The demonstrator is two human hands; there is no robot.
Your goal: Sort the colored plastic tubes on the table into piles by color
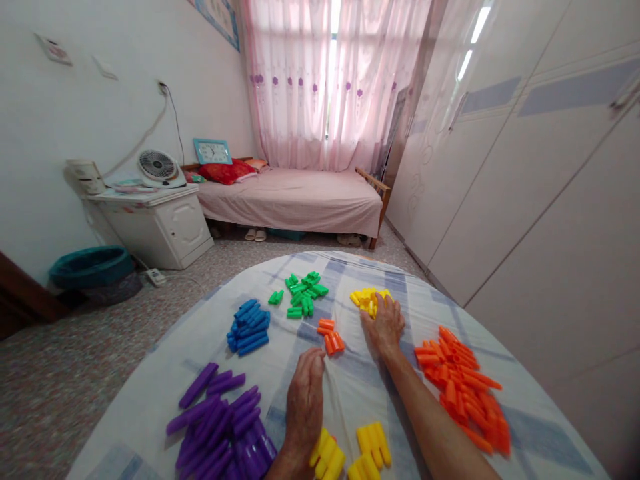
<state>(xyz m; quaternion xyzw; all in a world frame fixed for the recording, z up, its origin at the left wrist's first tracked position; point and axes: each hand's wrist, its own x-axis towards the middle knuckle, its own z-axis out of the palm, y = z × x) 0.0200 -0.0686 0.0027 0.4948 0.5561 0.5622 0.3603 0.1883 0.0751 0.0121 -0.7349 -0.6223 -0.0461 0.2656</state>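
My right hand (387, 324) reaches over a small pile of yellow plastic tube-shaped pieces (367, 298) toward the far right of the table. Its fingers are apart and curve onto the pile, partly hiding it. My left hand (305, 393) rests on edge at the middle of the table, fingers stretched and holding nothing I can see. Just beyond its fingertips lie a few orange pieces (334, 343). By my left wrist sits a yellow cluster (327, 455); more yellow pieces (374, 443) lie between my forearms.
Piles of purple pieces (225, 427), blue pieces (249, 327) and green pieces (304, 293) lie to the left; a large orange-red pile (463, 383) is right of my forearm. The round cloth-covered table (190, 340) faces a bed (295, 197). Wardrobes (500, 167) stand at right.
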